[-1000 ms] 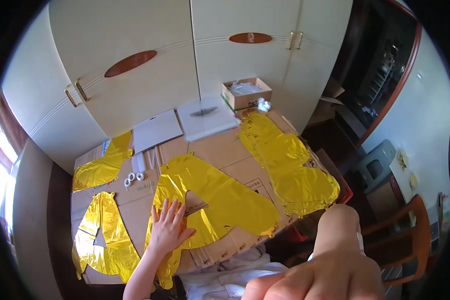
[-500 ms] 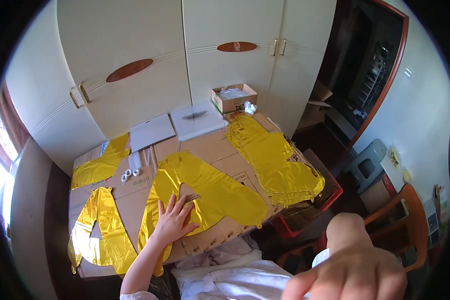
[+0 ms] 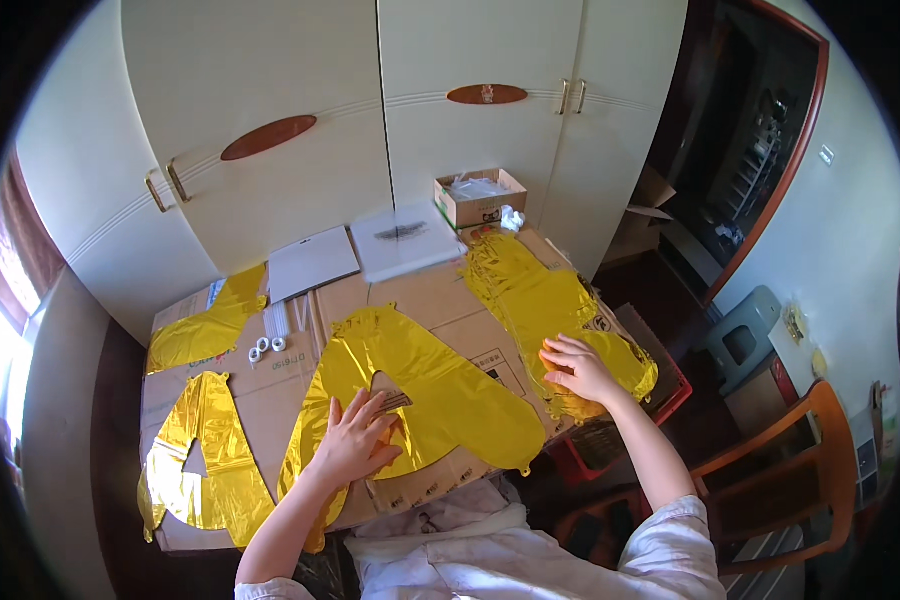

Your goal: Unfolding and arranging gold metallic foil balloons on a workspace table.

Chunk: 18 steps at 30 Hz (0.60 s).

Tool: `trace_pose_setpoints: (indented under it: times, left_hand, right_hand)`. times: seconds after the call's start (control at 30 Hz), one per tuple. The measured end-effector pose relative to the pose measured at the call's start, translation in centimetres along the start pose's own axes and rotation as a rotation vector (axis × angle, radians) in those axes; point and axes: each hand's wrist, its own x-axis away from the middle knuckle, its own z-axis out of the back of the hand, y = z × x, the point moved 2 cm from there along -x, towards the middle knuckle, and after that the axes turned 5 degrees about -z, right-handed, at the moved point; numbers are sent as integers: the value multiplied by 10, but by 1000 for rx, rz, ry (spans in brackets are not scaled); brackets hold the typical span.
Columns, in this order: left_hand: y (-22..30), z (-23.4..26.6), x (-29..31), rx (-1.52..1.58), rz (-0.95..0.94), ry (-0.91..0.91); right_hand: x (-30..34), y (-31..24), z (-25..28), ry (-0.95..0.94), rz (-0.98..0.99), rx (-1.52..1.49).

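A flat, uninflated gold foil balloon, shaped like an A, lies in the middle of the cardboard-topped table. My left hand rests on it beside its cut-out, palm down with the fingers spread. To the right is a crumpled gold foil balloon, perhaps several layered together. My right hand touches its near part, fingers stretched out and thumb apart. At the left lies a smaller-looking A-shaped foil balloon, with another gold foil piece behind it.
Small white rolls sit near the left foil pieces. Along the back are a white flat box, a clear-covered stack and an open carton. A red crate and a wooden chair stand at the right.
My right hand has moved from close in front of the camera down onto the right-hand foil. My left hand stays on the middle balloon. The view has shifted slightly.
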Motion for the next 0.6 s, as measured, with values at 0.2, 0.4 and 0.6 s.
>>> trace_pose_setpoints:
  times: [0.2, 0.4, 0.6]
  left_hand:
    - [22, -1, -55, 3, -173, 8]
    - [65, -27, -129, 35, -315, -25]
    - [93, -63, -185, 122, -407, 170]
  right_hand:
    - [0, 6, -10, 139, -8, -49]
    - [-3, 6, -10, 202, -72, -96]
    - [-6, 10, -8, 190, -211, -310]
